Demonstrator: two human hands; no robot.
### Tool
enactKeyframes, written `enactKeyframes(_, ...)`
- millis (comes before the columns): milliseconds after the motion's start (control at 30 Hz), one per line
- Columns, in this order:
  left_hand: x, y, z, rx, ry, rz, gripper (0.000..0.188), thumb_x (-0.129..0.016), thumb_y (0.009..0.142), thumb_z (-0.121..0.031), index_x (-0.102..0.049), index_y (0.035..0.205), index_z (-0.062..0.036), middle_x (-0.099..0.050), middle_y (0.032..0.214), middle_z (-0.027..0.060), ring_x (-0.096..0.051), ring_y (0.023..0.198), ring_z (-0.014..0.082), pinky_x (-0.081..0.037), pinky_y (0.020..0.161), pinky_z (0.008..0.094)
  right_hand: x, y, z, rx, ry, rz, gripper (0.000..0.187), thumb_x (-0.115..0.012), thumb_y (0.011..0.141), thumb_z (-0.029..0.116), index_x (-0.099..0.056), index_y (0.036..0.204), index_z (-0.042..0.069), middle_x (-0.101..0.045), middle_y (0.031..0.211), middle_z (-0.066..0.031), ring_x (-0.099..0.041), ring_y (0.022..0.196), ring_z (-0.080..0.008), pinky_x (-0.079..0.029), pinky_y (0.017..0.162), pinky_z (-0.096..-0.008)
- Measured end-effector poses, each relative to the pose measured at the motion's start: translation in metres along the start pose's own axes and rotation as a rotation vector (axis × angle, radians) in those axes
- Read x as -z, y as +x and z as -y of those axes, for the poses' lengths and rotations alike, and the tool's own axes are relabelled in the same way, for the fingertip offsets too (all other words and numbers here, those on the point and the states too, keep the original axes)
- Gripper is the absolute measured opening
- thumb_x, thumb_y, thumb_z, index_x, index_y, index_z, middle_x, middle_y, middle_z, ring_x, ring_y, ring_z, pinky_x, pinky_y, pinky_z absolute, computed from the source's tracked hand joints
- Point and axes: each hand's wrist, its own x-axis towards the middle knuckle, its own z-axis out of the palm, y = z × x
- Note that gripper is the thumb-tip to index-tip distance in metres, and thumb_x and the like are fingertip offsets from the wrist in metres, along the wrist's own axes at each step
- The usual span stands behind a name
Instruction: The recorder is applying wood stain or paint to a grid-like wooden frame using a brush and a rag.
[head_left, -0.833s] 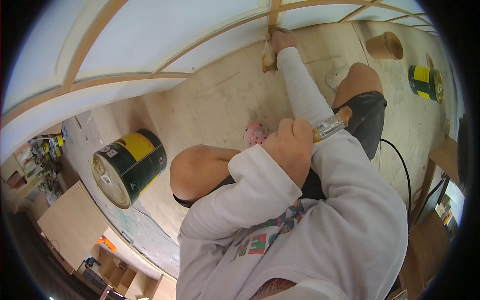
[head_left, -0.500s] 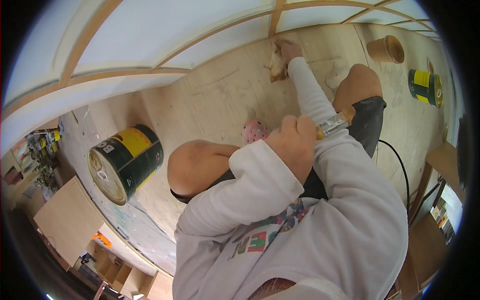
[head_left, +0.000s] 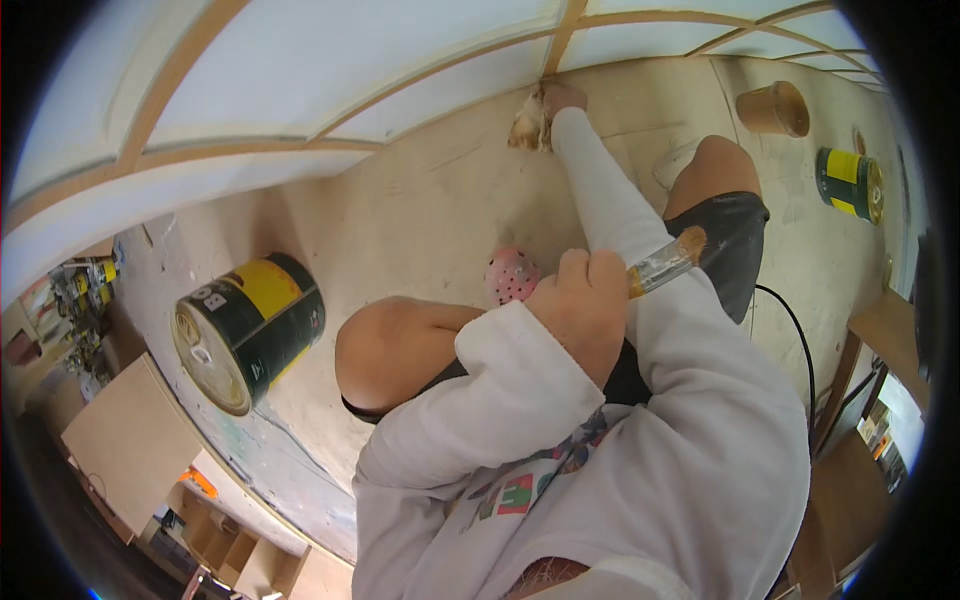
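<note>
My left hand (head_left: 582, 312) is closed around the handle of a paintbrush (head_left: 662, 268), held in front of my chest. Its shiny metal band and brown-stained bristles point right, over my right sleeve. Far ahead, my right arm reaches to the foot of a wood-framed white panel (head_left: 440, 80). There my right hand (head_left: 566, 98) is closed on a crumpled, stained cream rag (head_left: 529, 124), which lies against the pale wooden board surface (head_left: 430, 200). The fingertips of that hand are partly hidden.
To the left lies a dark green and yellow paint can (head_left: 250, 330). A brown tub (head_left: 774, 110) and another green and yellow can (head_left: 850, 184) are at the far right. A pink holed clog (head_left: 512, 276) shows between my knees. A black cable (head_left: 803, 340) runs at right.
My right hand has slid left along the panel's lower edge with the rag, which now bunches further left. My left hand and the paintbrush have hardly moved.
</note>
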Motion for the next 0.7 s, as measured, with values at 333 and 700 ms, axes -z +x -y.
enactKeyframes(333, 0.007, 0.005, 0.001, -0.079, -0.062, -0.136, 0.025, -0.064, 0.07, -0.008, -0.043, 0.08, -0.0004, -0.046, 0.074, 0.0143, -0.051, 0.066, 0.0317, -0.043, 0.055, 0.0363, 0.067, -0.078, 0.054, 0.103, 0.817, -0.197, 0.028, -0.059, 0.077, 0.018, -0.063, 0.095, -0.004, -0.065, 0.085, -0.0097, -0.058, 0.074, -0.0139, -0.045, 0.069, -0.0255)
enactKeyframes(700, 0.011, 0.005, -0.004, -0.101, -0.073, -0.153, 0.025, -0.064, 0.072, -0.01, -0.044, 0.084, 0.0, -0.047, 0.073, 0.014, -0.051, 0.065, 0.0315, -0.043, 0.054, 0.0371, 0.131, -0.122, 0.097, 0.395, 0.913, -0.395, 0.026, -0.055, 0.076, 0.021, -0.063, 0.083, -0.002, -0.062, 0.065, -0.009, -0.056, 0.058, -0.0164, -0.045, 0.058, -0.029)
